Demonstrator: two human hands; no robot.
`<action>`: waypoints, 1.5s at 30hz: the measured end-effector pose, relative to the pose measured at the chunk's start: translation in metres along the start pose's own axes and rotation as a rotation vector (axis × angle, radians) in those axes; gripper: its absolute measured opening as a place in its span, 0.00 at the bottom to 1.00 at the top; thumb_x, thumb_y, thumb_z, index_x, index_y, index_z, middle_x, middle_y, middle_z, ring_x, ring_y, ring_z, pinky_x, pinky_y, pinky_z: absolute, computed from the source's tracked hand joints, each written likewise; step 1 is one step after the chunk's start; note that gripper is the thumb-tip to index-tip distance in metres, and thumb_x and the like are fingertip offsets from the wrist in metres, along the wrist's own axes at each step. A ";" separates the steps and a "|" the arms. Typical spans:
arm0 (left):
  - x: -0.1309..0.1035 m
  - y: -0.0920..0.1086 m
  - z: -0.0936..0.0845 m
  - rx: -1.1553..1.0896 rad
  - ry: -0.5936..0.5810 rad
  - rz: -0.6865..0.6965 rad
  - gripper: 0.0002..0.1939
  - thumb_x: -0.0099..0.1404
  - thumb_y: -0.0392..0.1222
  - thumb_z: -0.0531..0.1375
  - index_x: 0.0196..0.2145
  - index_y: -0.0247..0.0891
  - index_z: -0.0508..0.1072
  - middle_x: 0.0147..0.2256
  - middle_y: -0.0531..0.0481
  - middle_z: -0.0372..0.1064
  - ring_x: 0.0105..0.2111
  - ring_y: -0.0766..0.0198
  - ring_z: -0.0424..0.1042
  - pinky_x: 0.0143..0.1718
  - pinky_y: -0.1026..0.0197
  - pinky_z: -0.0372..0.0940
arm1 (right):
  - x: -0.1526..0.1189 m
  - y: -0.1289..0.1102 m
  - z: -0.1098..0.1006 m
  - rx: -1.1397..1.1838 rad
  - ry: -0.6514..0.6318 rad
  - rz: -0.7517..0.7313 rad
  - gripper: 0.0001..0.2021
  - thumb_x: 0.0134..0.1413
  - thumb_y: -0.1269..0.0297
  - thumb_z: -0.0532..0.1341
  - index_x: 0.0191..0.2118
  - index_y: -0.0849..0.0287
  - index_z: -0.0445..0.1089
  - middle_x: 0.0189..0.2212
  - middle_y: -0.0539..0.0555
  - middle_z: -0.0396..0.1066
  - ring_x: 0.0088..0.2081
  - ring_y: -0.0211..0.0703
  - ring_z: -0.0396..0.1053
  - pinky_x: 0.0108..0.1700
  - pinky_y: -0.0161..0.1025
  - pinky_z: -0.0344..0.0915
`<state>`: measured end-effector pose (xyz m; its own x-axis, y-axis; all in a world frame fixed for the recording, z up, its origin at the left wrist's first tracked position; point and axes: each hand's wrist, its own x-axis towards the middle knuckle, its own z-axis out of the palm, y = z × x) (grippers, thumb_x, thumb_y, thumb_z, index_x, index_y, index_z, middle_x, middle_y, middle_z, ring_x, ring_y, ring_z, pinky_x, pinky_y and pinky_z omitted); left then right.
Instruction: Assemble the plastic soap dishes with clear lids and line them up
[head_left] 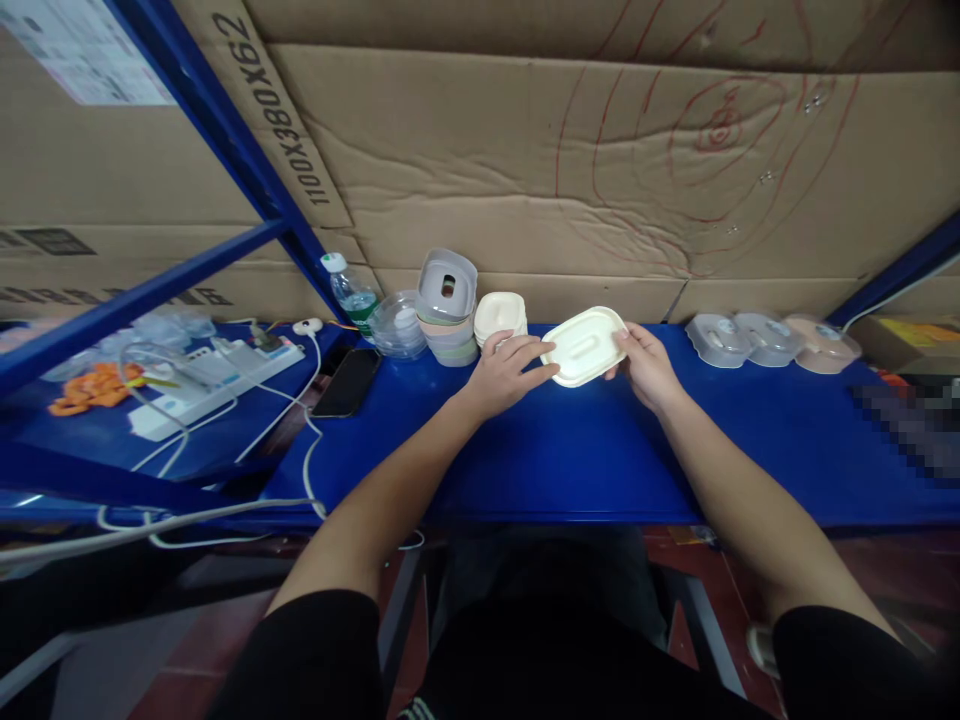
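Observation:
A cream plastic lid (586, 348), rectangular with rounded corners and an oblong shape in its middle, is held tilted above the blue table. My right hand (646, 366) pinches its right end, thumb on top and fingers mostly behind. At the other end, the fingers of my left hand (513, 370) hold the left edge, with the thumb hidden. Just behind my left hand stands a stack of cream pieces (500, 311). Beside that is a taller stack of grey, pink and green plastic containers (448, 308), the top one grey with an oval hole.
Clear round bowls (400, 328), a water bottle (352, 298) and a black phone (347, 383) lie left on the blue table (562, 460). Several lidded containers (772, 342) line the right back. A power strip (217, 390) with white cables sits far left. Cardboard (487, 150) walls the back.

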<state>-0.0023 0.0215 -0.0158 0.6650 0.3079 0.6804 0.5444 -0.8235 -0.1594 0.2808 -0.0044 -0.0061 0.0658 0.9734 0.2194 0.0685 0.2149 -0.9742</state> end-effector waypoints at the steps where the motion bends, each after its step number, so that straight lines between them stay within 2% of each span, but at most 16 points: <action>1: 0.000 0.000 0.000 -0.025 -0.011 -0.015 0.13 0.75 0.38 0.60 0.47 0.57 0.81 0.56 0.53 0.80 0.58 0.56 0.76 0.62 0.42 0.62 | -0.001 -0.001 0.000 -0.024 -0.038 0.009 0.28 0.60 0.35 0.64 0.55 0.51 0.73 0.28 0.51 0.76 0.22 0.42 0.71 0.27 0.44 0.75; 3: 0.000 0.000 0.001 -0.057 -0.020 -0.031 0.13 0.75 0.37 0.60 0.45 0.57 0.81 0.56 0.54 0.80 0.58 0.55 0.75 0.62 0.41 0.62 | -0.002 -0.005 -0.001 -0.057 -0.100 0.025 0.33 0.62 0.34 0.61 0.64 0.51 0.69 0.32 0.53 0.78 0.26 0.45 0.74 0.33 0.48 0.79; 7: 0.000 -0.009 0.003 0.032 0.048 -0.105 0.13 0.75 0.39 0.59 0.41 0.55 0.82 0.53 0.54 0.81 0.57 0.54 0.76 0.62 0.39 0.60 | -0.004 -0.008 -0.002 -0.027 -0.159 0.040 0.37 0.66 0.31 0.54 0.71 0.48 0.61 0.45 0.58 0.80 0.33 0.47 0.79 0.41 0.51 0.81; 11: 0.000 -0.030 -0.002 0.127 0.189 -0.262 0.11 0.76 0.41 0.58 0.40 0.52 0.81 0.52 0.50 0.81 0.59 0.49 0.74 0.62 0.34 0.57 | -0.003 -0.002 -0.003 -0.031 -0.107 0.068 0.38 0.63 0.36 0.62 0.72 0.48 0.60 0.58 0.61 0.77 0.34 0.45 0.80 0.42 0.50 0.82; 13: 0.001 -0.040 -0.005 0.141 0.194 -0.336 0.11 0.76 0.41 0.58 0.41 0.51 0.81 0.53 0.48 0.80 0.60 0.47 0.72 0.63 0.31 0.55 | -0.001 0.004 -0.004 -0.067 -0.092 0.085 0.36 0.62 0.41 0.66 0.70 0.49 0.63 0.60 0.62 0.75 0.34 0.44 0.80 0.41 0.49 0.82; 16: 0.000 -0.048 -0.005 0.143 0.159 -0.418 0.10 0.76 0.42 0.57 0.40 0.48 0.80 0.53 0.44 0.79 0.60 0.44 0.71 0.63 0.28 0.53 | 0.001 0.012 -0.004 -0.142 -0.124 0.083 0.31 0.62 0.44 0.67 0.66 0.50 0.68 0.61 0.64 0.74 0.34 0.45 0.80 0.40 0.49 0.82; 20: -0.002 -0.047 -0.001 0.153 0.142 -0.462 0.10 0.75 0.45 0.58 0.40 0.46 0.79 0.47 0.42 0.80 0.55 0.43 0.72 0.64 0.28 0.53 | 0.001 0.016 -0.004 -0.228 -0.186 0.063 0.28 0.63 0.45 0.66 0.64 0.52 0.71 0.61 0.64 0.74 0.37 0.47 0.81 0.42 0.50 0.82; 23: -0.003 -0.045 0.001 0.171 0.162 -0.479 0.10 0.75 0.45 0.58 0.41 0.44 0.79 0.50 0.41 0.79 0.57 0.41 0.72 0.65 0.26 0.53 | 0.000 0.016 -0.004 -0.247 -0.209 0.051 0.28 0.61 0.45 0.67 0.62 0.52 0.73 0.60 0.64 0.75 0.37 0.48 0.81 0.43 0.51 0.82; 27: -0.003 -0.044 0.001 0.126 0.167 -0.501 0.10 0.75 0.45 0.57 0.41 0.44 0.79 0.52 0.40 0.78 0.61 0.41 0.70 0.66 0.26 0.51 | 0.002 0.018 -0.007 -0.278 -0.185 -0.005 0.29 0.59 0.43 0.68 0.61 0.54 0.73 0.59 0.64 0.76 0.38 0.48 0.81 0.45 0.54 0.81; 30: -0.003 -0.044 0.000 0.084 0.131 -0.530 0.09 0.74 0.46 0.59 0.42 0.45 0.79 0.54 0.40 0.77 0.63 0.40 0.68 0.68 0.26 0.48 | 0.004 0.016 -0.014 -0.408 -0.121 -0.109 0.30 0.60 0.40 0.66 0.60 0.55 0.74 0.58 0.63 0.76 0.40 0.51 0.80 0.49 0.57 0.79; 34: -0.004 -0.042 0.000 0.061 0.109 -0.544 0.10 0.74 0.47 0.59 0.46 0.46 0.79 0.56 0.40 0.77 0.64 0.40 0.67 0.70 0.26 0.45 | 0.007 0.005 -0.036 -0.713 0.016 -0.275 0.32 0.61 0.37 0.63 0.61 0.56 0.75 0.57 0.64 0.76 0.48 0.58 0.78 0.55 0.59 0.75; 37: -0.005 -0.042 0.001 0.072 0.094 -0.505 0.10 0.73 0.48 0.60 0.47 0.46 0.79 0.57 0.41 0.77 0.65 0.40 0.67 0.69 0.25 0.46 | 0.013 -0.001 -0.068 -0.939 0.137 -0.328 0.35 0.63 0.36 0.60 0.63 0.60 0.73 0.57 0.68 0.75 0.57 0.66 0.74 0.61 0.60 0.69; 39: -0.006 -0.042 0.002 0.072 0.097 -0.479 0.10 0.74 0.48 0.60 0.46 0.46 0.79 0.56 0.41 0.78 0.64 0.40 0.67 0.68 0.26 0.46 | 0.018 -0.001 -0.094 -1.077 0.226 -0.259 0.36 0.64 0.39 0.60 0.64 0.65 0.72 0.56 0.72 0.75 0.61 0.69 0.70 0.65 0.62 0.64; 41: -0.006 -0.043 0.002 0.064 0.116 -0.471 0.08 0.73 0.48 0.60 0.43 0.45 0.78 0.55 0.41 0.78 0.64 0.40 0.68 0.69 0.26 0.46 | 0.022 0.002 -0.120 -1.188 0.322 -0.124 0.36 0.65 0.41 0.59 0.65 0.68 0.71 0.58 0.75 0.73 0.63 0.72 0.67 0.66 0.64 0.61; 43: -0.006 -0.042 0.002 0.060 0.134 -0.479 0.08 0.73 0.47 0.60 0.41 0.45 0.78 0.54 0.41 0.79 0.63 0.40 0.68 0.69 0.26 0.45 | 0.024 0.008 -0.140 -1.264 0.386 0.046 0.37 0.65 0.41 0.59 0.67 0.67 0.69 0.63 0.77 0.69 0.66 0.76 0.63 0.67 0.69 0.55; 45: -0.006 -0.041 0.001 0.059 0.138 -0.489 0.07 0.73 0.47 0.61 0.41 0.45 0.78 0.54 0.41 0.79 0.64 0.40 0.68 0.70 0.25 0.44 | 0.024 0.014 -0.150 -1.306 0.398 0.184 0.38 0.64 0.39 0.59 0.69 0.64 0.67 0.69 0.76 0.64 0.70 0.78 0.58 0.69 0.74 0.50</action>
<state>-0.0280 0.0545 -0.0140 0.2534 0.5817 0.7729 0.8060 -0.5688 0.1638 0.4328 0.0106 -0.0068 0.4385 0.8436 0.3098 0.8896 -0.3586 -0.2827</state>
